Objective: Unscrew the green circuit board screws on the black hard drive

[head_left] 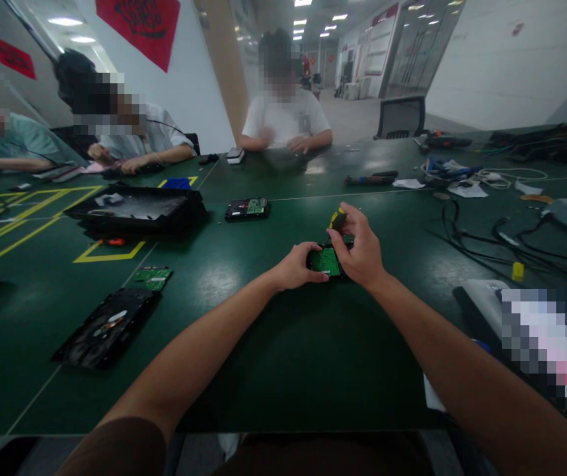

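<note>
Two bare forearms are seen, with no watch, ring or glove worn on the left hand (296, 266) or the right hand (360, 251); a dark brownish sleeve edge is glimpsed at the left upper arm, bottom of view

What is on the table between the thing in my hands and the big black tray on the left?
In the head view, another hard drive with a green board lies between the hard drive in your hands and the black tray. The rest is bare green table.
</note>
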A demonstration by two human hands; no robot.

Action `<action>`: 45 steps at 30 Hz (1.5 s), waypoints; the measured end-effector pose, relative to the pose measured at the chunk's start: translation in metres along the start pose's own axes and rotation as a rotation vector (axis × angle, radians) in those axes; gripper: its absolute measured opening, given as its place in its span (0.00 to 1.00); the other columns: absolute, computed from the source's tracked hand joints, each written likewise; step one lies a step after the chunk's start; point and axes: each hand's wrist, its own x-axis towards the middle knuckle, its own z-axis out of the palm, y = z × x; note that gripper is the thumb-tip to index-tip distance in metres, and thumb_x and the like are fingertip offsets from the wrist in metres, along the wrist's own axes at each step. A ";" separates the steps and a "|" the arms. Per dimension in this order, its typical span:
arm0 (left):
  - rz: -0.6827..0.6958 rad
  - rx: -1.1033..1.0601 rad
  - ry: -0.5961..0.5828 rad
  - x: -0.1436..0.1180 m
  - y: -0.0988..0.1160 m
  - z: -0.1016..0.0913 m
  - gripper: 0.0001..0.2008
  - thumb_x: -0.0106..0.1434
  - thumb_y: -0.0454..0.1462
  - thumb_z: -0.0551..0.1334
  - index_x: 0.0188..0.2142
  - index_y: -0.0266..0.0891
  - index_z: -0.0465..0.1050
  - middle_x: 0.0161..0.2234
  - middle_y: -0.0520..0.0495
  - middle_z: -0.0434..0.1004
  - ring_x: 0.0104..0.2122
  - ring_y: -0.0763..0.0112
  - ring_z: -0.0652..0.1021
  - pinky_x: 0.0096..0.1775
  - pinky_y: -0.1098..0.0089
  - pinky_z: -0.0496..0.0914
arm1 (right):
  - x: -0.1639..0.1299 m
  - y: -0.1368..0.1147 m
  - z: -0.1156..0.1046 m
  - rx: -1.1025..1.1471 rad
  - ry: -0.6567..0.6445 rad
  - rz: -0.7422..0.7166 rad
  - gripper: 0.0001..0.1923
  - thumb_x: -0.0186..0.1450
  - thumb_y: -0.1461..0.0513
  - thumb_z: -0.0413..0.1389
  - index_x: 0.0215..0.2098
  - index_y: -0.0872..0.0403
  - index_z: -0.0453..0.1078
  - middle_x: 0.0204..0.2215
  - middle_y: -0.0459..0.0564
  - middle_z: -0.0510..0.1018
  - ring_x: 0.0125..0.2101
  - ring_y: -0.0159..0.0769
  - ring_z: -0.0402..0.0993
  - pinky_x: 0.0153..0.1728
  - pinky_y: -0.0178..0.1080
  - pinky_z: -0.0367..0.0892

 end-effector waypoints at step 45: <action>-0.003 -0.016 0.007 0.001 -0.001 0.001 0.43 0.50 0.49 0.77 0.62 0.38 0.68 0.56 0.37 0.72 0.54 0.49 0.74 0.58 0.47 0.67 | -0.002 0.001 -0.001 -0.012 -0.018 -0.006 0.33 0.72 0.59 0.55 0.72 0.44 0.53 0.63 0.55 0.73 0.45 0.46 0.82 0.49 0.53 0.80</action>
